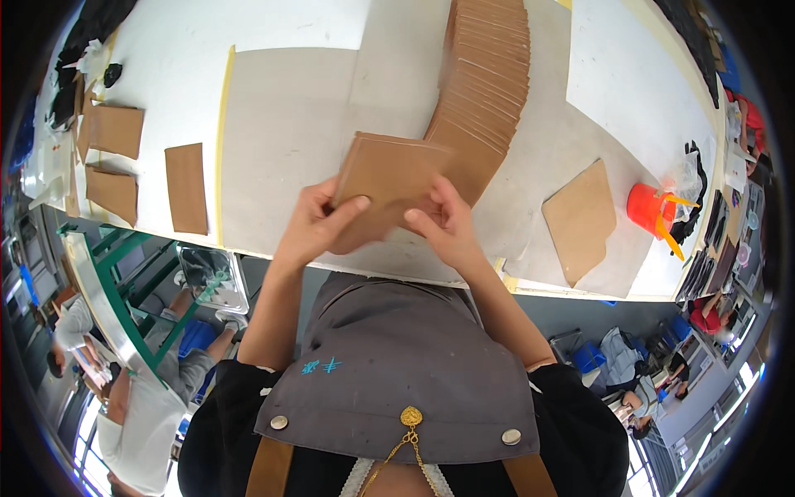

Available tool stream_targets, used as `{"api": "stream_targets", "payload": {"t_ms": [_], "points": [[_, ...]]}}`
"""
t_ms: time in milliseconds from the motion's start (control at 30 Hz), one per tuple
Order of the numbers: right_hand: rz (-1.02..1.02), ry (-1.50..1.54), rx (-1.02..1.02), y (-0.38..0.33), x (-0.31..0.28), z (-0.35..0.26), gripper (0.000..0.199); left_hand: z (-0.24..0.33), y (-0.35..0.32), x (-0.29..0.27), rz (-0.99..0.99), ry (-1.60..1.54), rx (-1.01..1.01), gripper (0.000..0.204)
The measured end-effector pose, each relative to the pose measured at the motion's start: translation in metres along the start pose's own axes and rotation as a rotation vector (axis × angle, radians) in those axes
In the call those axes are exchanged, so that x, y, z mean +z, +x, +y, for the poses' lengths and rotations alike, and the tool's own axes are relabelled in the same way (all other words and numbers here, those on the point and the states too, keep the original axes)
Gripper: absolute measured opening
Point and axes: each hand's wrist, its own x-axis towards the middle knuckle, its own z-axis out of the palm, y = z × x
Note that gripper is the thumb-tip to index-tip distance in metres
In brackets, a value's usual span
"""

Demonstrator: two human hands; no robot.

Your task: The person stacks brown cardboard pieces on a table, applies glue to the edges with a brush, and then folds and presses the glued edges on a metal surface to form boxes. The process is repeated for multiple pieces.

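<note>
My left hand [325,219] grips a small stack of brown, flat, leather-like pieces [389,170], with its thumb across the front and its fingers behind. At the stack's right edge, my right hand [447,222] has thumb and forefinger curled around the lower corner. The lower part of the pieces is smeared by motion. Just beyond my hands, a long curved row of overlapping brown pieces [489,91] runs away over the table, partly hidden by those I hold.
The white table [290,25] carries a grey mat [290,108]. At left lie several brown pieces [186,186]; at right are a tan cut sheet [584,219] and a red cup [646,207] with an orange-handled tool. A green-framed stand [108,265] and other people are beyond the table's near edge.
</note>
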Motion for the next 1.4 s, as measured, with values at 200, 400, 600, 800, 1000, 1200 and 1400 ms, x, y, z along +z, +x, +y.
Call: {"api": "stream_targets", "payload": {"t_ms": [200, 400, 600, 800, 1000, 1200, 1400], "points": [[0.358, -0.378, -0.056, -0.021, -0.036, 0.015, 0.037, -0.021, 0.025, 0.059, 0.028, 0.23, 0.06, 0.054], [0.507, -0.614, -0.216, -0.027, -0.054, 0.023, 0.061, -0.049, 0.039, 0.083, 0.127, 0.501, 0.313, 0.046], [0.513, -0.758, -0.229, -0.022, -0.059, 0.021, 0.075, -0.063, 0.046, 0.089, 0.227, 0.6, 0.432, 0.037], [0.493, -0.875, -0.235, -0.018, -0.061, 0.023, 0.058, -0.066, 0.048, 0.089, 0.25, 0.657, 0.451, 0.034], [0.48, -0.88, -0.258, -0.016, -0.063, 0.023, 0.057, -0.068, 0.049, 0.09, 0.254, 0.698, 0.447, 0.033], [0.481, -0.927, -0.262, -0.014, -0.065, 0.02, 0.053, -0.069, 0.046, 0.095, 0.248, 0.783, 0.42, 0.039], [0.629, -0.69, -0.269, 0.0, -0.08, -0.004, 0.023, -0.064, 0.046, 0.11, 0.269, 1.09, 0.592, 0.072]]}}
